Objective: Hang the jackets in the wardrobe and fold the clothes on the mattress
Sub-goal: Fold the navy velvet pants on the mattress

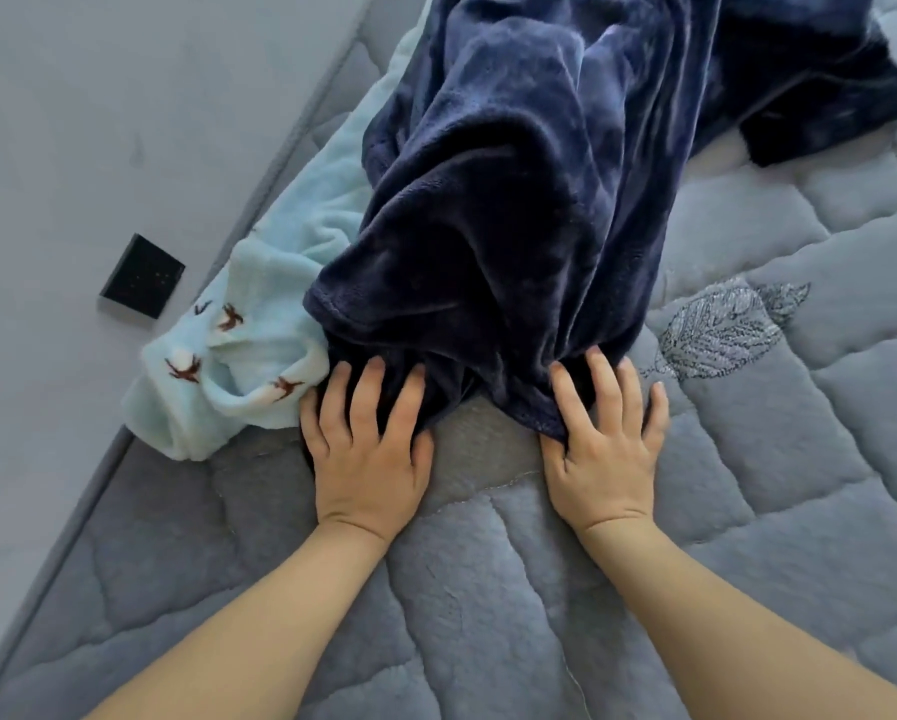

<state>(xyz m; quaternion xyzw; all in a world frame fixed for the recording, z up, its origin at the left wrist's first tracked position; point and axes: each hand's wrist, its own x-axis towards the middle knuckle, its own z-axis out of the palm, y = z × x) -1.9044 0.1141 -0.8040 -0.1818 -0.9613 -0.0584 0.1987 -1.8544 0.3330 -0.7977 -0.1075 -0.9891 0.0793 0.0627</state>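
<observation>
A dark navy fleece garment [529, 200] lies bunched in long folds on the grey quilted mattress [488, 589]. Its near hem is gathered toward me. My left hand [368, 444] rests palm down on the hem's left part with fingers spread and fairly straight. My right hand [602, 439] presses the hem's right part the same way, its thumb at the fabric's edge. A pale blue fleece garment with small brown motifs [248, 366] lies partly under the navy one, at the mattress's left edge.
A grey wall [98, 148] runs along the left of the mattress, with a black square panel [142, 276] mounted on it. An embroidered leaf pattern [721, 330] marks the mattress to the right of my right hand.
</observation>
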